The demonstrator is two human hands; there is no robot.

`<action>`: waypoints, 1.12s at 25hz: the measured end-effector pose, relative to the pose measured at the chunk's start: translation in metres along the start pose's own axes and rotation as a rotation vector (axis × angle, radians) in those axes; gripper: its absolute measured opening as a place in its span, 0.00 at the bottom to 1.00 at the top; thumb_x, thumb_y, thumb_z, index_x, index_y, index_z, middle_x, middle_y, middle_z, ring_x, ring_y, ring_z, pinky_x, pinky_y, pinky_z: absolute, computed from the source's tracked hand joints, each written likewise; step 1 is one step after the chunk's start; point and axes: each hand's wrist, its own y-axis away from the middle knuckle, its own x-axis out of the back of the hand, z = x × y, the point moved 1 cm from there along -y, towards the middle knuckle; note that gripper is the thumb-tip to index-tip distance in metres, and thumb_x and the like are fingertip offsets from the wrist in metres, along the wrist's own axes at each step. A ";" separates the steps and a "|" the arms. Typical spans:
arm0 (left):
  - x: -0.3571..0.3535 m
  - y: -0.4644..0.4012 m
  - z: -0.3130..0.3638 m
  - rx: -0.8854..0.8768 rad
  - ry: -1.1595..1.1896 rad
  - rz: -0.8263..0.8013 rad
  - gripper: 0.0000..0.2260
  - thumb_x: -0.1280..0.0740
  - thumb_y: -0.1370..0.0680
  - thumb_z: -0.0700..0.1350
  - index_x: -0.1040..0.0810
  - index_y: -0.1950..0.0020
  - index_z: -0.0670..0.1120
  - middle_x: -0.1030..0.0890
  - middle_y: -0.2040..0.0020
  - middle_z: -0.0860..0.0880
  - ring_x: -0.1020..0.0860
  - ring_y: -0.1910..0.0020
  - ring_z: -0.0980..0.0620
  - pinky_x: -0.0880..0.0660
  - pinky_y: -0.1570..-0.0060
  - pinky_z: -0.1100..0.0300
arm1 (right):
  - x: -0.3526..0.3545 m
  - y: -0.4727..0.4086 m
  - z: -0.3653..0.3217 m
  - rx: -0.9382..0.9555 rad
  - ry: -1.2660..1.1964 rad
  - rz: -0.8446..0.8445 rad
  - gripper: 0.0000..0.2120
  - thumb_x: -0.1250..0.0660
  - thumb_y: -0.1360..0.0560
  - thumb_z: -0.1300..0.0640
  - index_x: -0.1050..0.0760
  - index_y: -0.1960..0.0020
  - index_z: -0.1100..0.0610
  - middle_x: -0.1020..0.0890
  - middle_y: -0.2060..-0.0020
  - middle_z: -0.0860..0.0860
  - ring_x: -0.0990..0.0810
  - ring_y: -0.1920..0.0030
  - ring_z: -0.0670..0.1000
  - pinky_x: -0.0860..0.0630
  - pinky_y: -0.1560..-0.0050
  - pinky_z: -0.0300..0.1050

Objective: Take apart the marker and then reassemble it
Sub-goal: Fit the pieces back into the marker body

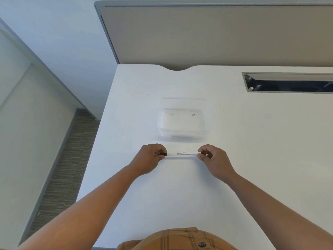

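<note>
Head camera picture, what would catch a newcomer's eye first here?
Two bare hands meet at the middle of the white desk, the left hand and right hand pinching opposite ends of a thin white marker held level. Just beyond it sits a clear plastic container, seemingly empty.

Head-worn view, looking forward and down, close over white desk (234, 159)
</note>
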 end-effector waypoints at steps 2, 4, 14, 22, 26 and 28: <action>-0.002 0.000 -0.001 -0.006 -0.004 0.019 0.10 0.31 0.22 0.39 0.18 0.54 0.54 0.18 0.52 0.58 0.20 0.54 0.60 0.29 0.59 0.71 | 0.000 0.003 0.003 0.050 0.133 -0.005 0.04 0.29 0.21 0.55 0.21 0.50 0.46 0.19 0.60 0.41 0.24 0.65 0.44 0.25 0.59 0.38; -0.004 0.000 -0.001 -0.029 -0.022 0.036 0.11 0.32 0.22 0.38 0.18 0.53 0.54 0.19 0.51 0.56 0.21 0.52 0.58 0.27 0.53 0.68 | 0.000 0.005 0.004 0.111 0.289 -0.014 0.02 0.31 0.20 0.53 0.21 0.49 0.47 0.19 0.60 0.40 0.23 0.62 0.43 0.25 0.58 0.43; -0.015 -0.001 -0.007 -0.079 -0.165 0.082 0.07 0.33 0.22 0.40 0.16 0.51 0.50 0.18 0.53 0.54 0.22 0.53 0.53 0.25 0.51 0.57 | -0.004 0.003 0.010 0.154 0.475 -0.034 0.05 0.33 0.19 0.54 0.17 0.49 0.51 0.20 0.52 0.44 0.23 0.49 0.52 0.23 0.53 0.51; -0.016 -0.002 -0.006 -0.211 -0.287 0.149 0.10 0.34 0.21 0.37 0.15 0.47 0.47 0.17 0.51 0.52 0.21 0.51 0.51 0.23 0.53 0.56 | -0.007 -0.001 0.015 0.194 0.531 0.048 0.09 0.34 0.18 0.55 0.16 0.42 0.52 0.19 0.50 0.46 0.23 0.51 0.53 0.28 0.58 0.45; -0.016 -0.002 -0.006 -0.229 -0.309 0.171 0.11 0.35 0.20 0.37 0.15 0.44 0.46 0.16 0.50 0.50 0.21 0.49 0.49 0.23 0.52 0.55 | -0.009 -0.002 0.016 0.218 0.580 0.057 0.10 0.34 0.18 0.56 0.16 0.41 0.53 0.18 0.49 0.48 0.22 0.50 0.56 0.28 0.58 0.46; -0.015 -0.003 -0.005 -0.235 -0.319 0.172 0.11 0.35 0.20 0.37 0.15 0.43 0.46 0.16 0.49 0.50 0.21 0.48 0.48 0.22 0.51 0.53 | -0.010 -0.003 0.016 0.227 0.593 0.058 0.10 0.34 0.18 0.57 0.16 0.41 0.54 0.17 0.49 0.49 0.22 0.50 0.56 0.28 0.57 0.46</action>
